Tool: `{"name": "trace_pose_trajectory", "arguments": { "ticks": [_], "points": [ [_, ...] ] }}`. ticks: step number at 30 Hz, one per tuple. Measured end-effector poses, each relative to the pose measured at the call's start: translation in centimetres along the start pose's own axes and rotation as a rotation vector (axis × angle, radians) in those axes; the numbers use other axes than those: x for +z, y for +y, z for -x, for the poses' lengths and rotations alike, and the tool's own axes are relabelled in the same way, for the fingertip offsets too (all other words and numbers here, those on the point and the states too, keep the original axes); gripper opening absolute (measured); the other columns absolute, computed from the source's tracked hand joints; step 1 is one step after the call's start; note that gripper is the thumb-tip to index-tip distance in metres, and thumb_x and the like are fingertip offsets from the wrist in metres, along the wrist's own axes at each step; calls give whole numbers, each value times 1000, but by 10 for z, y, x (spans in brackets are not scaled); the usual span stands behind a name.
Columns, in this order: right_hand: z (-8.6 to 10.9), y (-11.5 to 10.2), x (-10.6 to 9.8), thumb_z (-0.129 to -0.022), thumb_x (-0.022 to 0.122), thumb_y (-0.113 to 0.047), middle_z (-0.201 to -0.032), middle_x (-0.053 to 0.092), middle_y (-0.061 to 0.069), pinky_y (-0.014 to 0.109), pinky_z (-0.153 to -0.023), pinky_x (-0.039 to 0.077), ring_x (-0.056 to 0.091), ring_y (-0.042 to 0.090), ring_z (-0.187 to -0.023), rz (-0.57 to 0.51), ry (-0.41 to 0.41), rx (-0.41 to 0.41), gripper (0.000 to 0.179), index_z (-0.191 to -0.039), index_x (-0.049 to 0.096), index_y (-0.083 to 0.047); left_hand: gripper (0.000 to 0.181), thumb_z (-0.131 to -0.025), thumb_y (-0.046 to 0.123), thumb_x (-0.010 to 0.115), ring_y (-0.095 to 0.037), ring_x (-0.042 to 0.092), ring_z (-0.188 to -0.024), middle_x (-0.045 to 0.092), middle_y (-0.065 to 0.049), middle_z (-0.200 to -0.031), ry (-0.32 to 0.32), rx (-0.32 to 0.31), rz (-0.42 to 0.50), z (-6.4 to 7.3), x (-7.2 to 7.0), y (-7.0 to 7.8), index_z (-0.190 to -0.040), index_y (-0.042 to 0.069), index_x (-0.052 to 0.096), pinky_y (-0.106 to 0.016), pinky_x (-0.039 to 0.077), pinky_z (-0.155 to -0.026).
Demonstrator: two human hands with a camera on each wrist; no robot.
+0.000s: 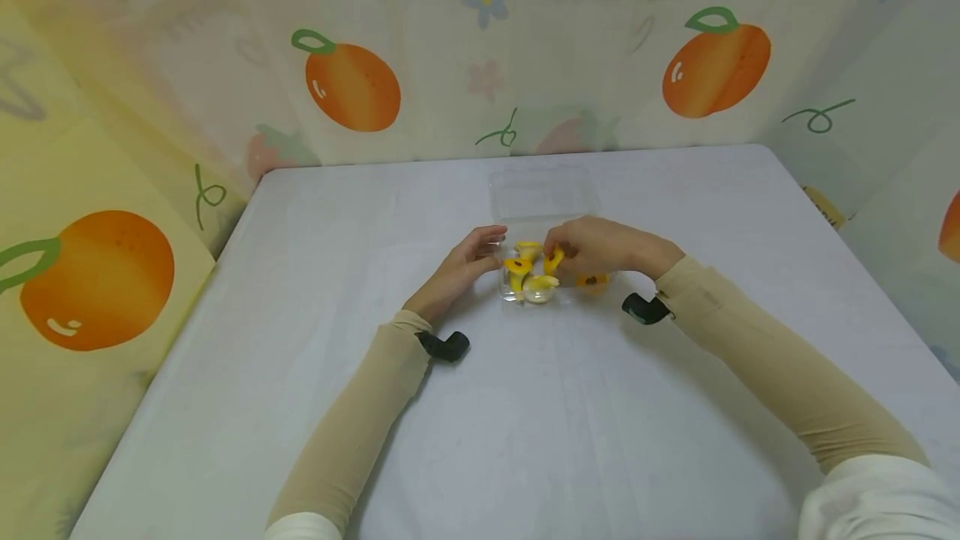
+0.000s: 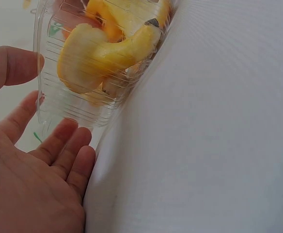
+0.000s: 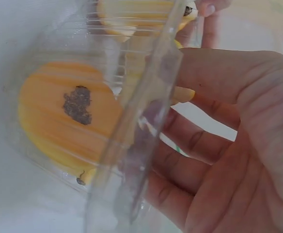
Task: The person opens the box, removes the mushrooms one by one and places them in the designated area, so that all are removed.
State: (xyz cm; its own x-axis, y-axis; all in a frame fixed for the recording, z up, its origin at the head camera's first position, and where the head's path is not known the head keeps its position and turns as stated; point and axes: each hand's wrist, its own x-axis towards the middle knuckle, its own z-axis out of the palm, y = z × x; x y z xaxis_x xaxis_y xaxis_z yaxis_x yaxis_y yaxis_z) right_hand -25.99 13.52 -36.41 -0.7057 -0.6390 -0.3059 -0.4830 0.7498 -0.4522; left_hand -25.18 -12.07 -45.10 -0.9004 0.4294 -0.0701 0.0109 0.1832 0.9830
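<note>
A clear plastic clamshell box [image 1: 507, 294] stands on the table with several yellow mushrooms [image 1: 517, 267] inside. My left hand [image 1: 459, 267] lies along the box's left side, its thumb and fingertips at the rim and the fingers loosely extended. In the left wrist view, a mushroom [image 2: 83, 60] with a dark-tipped stem shows through the ribbed wall. Inside the box, my right hand [image 1: 600, 245] pinches a yellow mushroom [image 1: 553, 261], whose far parts are hidden by the fingers. An orange-capped mushroom [image 3: 49, 111] with a dark patch lies behind the wall nearest that hand.
The box's clear lid [image 1: 543, 192] lies folded back towards the far edge of the white-covered table [image 1: 360, 215]. A curtain printed with oranges [image 1: 352, 88] hangs behind the table. Both wrists carry dark camera mounts [image 1: 446, 347].
</note>
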Motion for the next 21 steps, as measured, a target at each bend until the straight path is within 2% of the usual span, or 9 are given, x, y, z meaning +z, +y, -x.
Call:
{"name": "trace_pose_trajectory", "arguments": {
  "ticks": [5, 13, 21],
  "points": [
    [2, -1, -3, -95, 65, -12, -122, 69, 5, 39, -92, 57, 62, 24, -104, -55, 32, 3, 26, -121, 67, -12, 57, -97, 13, 58, -27, 42, -144, 44, -6, -156, 2, -9, 0, 0, 1, 0, -151, 17, 43, -49, 34, -121],
    [2, -1, -4, -96, 65, -15, -125, 68, 3, 40, -94, 56, 63, 23, -108, -66, 71, 0, 26, -121, 67, -15, 57, -97, 14, 57, -29, 42, -143, 43, -7, -157, -1, -20, 4, 2, 0, 3, -152, 17, 42, -51, 33, -121],
    [5, -2, -10, -96, 66, -18, -116, 71, 2, 40, -89, 56, 64, 22, -103, -56, 116, -5, 24, -120, 69, -16, 57, -97, 14, 59, -31, 43, -143, 43, -8, -158, -5, -23, 18, 2, 0, 3, -151, 19, 43, -52, 33, -121]
  ]
}}
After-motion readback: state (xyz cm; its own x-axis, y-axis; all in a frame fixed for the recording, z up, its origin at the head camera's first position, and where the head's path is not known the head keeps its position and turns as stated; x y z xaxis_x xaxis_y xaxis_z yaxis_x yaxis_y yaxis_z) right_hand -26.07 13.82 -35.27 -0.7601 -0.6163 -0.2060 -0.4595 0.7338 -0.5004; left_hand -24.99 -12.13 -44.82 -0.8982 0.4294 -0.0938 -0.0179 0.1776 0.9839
